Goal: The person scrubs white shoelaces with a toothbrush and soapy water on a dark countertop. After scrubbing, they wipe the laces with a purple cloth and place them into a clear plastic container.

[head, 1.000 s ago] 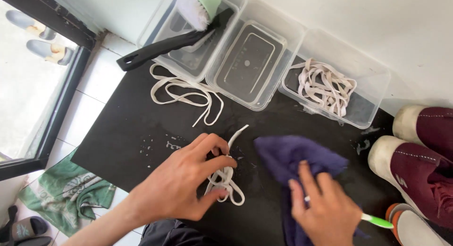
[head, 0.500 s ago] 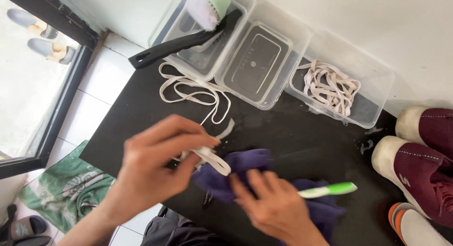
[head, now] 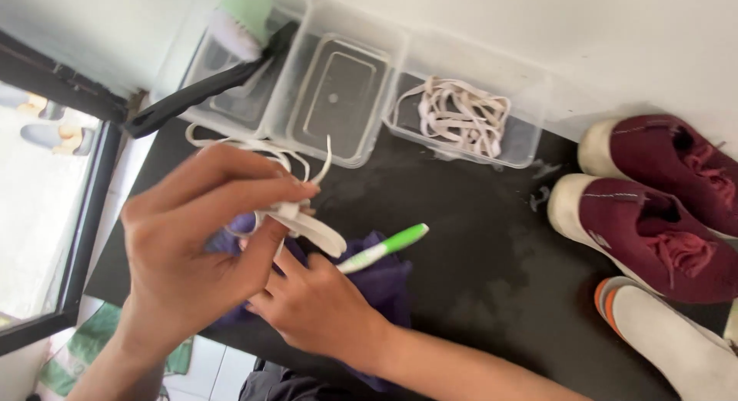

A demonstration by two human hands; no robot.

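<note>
Above the black worktop [head: 477, 270] my left hand [head: 200, 247] has lifted the white shoelace [head: 304, 220] in a pinching grip, while my right hand [head: 319, 301], crossed beneath, now presses the purple cloth [head: 384, 282], green toothbrush [head: 380, 249] clasped.

We see left hand [head: 200, 255] covering most of purple cloth [head: 384, 282] and lower part of white shoelace [head: 304, 220]. Toothbrush [head: 384, 249] head hidden under right hand [head: 319, 305]; we cannot tell grip. Maroon shoes [head: 653, 216] cut off at right edge, white shoe [head: 676, 343] at bottom corner. Green brush [head: 246, 20] clipped by top edge, blurred.
</note>
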